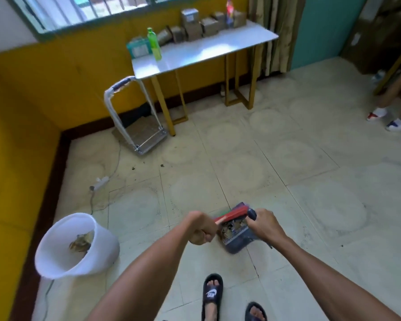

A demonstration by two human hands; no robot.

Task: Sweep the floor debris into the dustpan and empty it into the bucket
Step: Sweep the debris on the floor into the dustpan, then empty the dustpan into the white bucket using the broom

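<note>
Two closed grips: my left hand (pixel 200 228) clasps the red broom (pixel 229 215), my right hand (pixel 263 222) the dustpan (pixel 237 240) handle. Debris sits in the pan. I judge the bucket (pixel 79 246), lower left, nearer my left arm.

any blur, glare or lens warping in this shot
Head view: motion blur smears the broom and dustpan between the left hand and right hand; window glare on the table; wide-angle bending curves walls and floor tiles at the edges.
</note>
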